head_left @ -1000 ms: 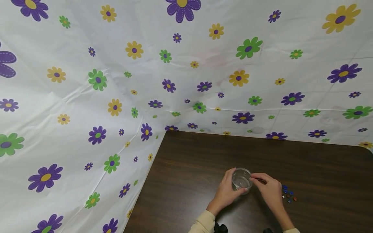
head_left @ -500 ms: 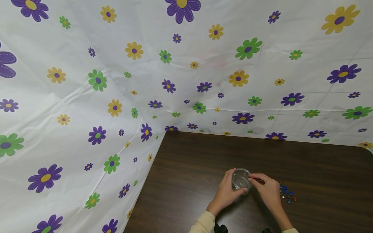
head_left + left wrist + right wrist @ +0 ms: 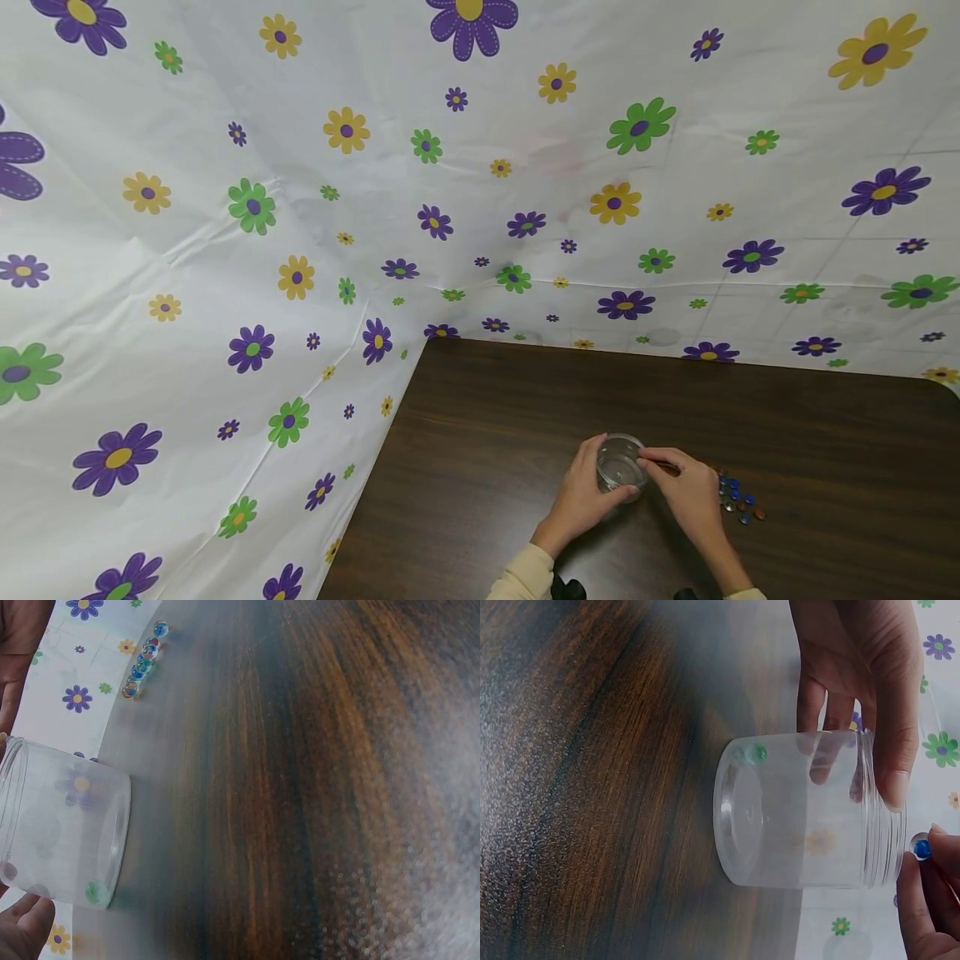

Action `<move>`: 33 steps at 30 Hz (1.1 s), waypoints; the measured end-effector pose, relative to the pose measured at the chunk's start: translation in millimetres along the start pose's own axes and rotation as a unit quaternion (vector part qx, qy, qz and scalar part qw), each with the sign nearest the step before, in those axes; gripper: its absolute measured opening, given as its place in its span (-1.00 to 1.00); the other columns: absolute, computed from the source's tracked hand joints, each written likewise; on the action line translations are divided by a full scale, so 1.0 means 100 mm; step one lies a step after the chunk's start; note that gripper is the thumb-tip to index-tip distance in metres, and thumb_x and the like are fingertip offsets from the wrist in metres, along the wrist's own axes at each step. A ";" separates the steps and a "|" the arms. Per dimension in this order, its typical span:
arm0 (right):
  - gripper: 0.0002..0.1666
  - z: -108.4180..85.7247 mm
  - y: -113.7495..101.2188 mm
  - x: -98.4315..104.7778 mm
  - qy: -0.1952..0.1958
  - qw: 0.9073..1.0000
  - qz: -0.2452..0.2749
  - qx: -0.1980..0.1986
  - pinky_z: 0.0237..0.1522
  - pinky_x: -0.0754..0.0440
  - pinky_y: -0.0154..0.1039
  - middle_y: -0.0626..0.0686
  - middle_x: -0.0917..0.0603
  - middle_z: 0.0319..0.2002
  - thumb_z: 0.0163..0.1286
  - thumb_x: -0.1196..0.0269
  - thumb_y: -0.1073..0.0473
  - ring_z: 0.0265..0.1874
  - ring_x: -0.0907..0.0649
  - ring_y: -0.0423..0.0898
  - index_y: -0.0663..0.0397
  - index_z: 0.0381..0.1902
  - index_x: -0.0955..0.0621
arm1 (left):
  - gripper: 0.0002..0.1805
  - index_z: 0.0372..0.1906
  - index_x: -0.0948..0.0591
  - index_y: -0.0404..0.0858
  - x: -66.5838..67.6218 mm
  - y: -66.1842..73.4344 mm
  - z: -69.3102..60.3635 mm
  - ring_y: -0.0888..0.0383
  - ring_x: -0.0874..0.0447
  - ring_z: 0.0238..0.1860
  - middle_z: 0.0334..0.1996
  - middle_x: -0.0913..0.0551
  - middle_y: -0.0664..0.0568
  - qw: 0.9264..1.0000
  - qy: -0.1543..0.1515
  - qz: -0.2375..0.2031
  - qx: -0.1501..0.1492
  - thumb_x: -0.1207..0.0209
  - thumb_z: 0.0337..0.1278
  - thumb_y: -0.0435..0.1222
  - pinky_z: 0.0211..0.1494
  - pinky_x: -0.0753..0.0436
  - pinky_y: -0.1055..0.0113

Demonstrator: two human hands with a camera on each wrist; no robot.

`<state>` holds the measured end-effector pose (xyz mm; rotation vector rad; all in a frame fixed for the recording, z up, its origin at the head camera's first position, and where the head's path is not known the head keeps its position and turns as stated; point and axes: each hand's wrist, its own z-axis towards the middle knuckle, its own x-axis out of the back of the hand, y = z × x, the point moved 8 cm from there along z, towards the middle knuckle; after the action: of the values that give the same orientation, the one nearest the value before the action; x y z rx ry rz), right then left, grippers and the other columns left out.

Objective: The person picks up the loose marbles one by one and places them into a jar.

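Indoors: flowered sheeting (image 3: pixel 195 350) around a dark table (image 3: pixel 480 408)

Head view: the sheeting, white with purple, yellow and green flowers, covers 2 sides of the space, creased in places and meeting in a corner behind the table. Brown wood grain runs across the tabletop, with a pale sheen toward the near edge. Over it, the left hand (image 3: pixel 583 493) is curved around a clear jar (image 3: pixel 621 467); the right hand (image 3: pixel 692 490) has its fingertips together at the rim. Loose marbles (image 3: pixel 738 497) lie on the wood to the right. A cream sleeve (image 3: pixel 525 573) shows at the left wrist.

Left wrist view: streaked grain fills most of the surface, with speckled glare at 1 side. A green marble (image 3: pixel 96 892) sits inside the jar, by its base. I cannot tell whether the jar rests on the table.

Right wrist view: the left hand grips the jar near its threaded mouth. Just outside that mouth, the right hand pinches 1 blue-centred marble (image 3: pixel 921 847). Printed flowers show through the clear wall.
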<state>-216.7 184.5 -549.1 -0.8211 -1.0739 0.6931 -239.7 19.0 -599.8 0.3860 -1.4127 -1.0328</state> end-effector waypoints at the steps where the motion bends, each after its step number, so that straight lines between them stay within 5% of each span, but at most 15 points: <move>1: -0.88 0.00 0.00 0.00 0.000 1.000 -0.001 0.000 -0.31 -0.52 -0.64 0.14 -0.81 -0.19 0.23 -0.52 0.32 -0.30 -0.64 -0.51 0.15 -0.24 -0.83 | -0.08 0.55 -0.28 -0.22 0.00 0.00 0.00 0.11 -0.45 0.37 0.44 -0.39 0.04 1.000 0.001 0.000 0.000 -0.43 0.22 0.03 0.31 -0.54 0.19; 33: -0.89 -0.01 0.03 0.00 0.010 1.000 0.020 -0.019 -0.34 -0.55 -0.62 0.16 -0.81 -0.24 0.23 -0.52 0.34 -0.33 -0.64 -0.53 0.17 -0.26 -0.82 | -0.09 0.55 -0.29 -0.15 -0.01 -0.01 0.00 0.13 -0.46 0.37 0.44 -0.40 0.06 1.000 0.004 0.017 0.004 -0.42 0.21 0.07 0.32 -0.53 0.20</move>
<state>-215.9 185.8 -551.9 -0.8824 -1.0579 0.6990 -240.2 19.2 -600.7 0.3713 -1.4132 -0.9977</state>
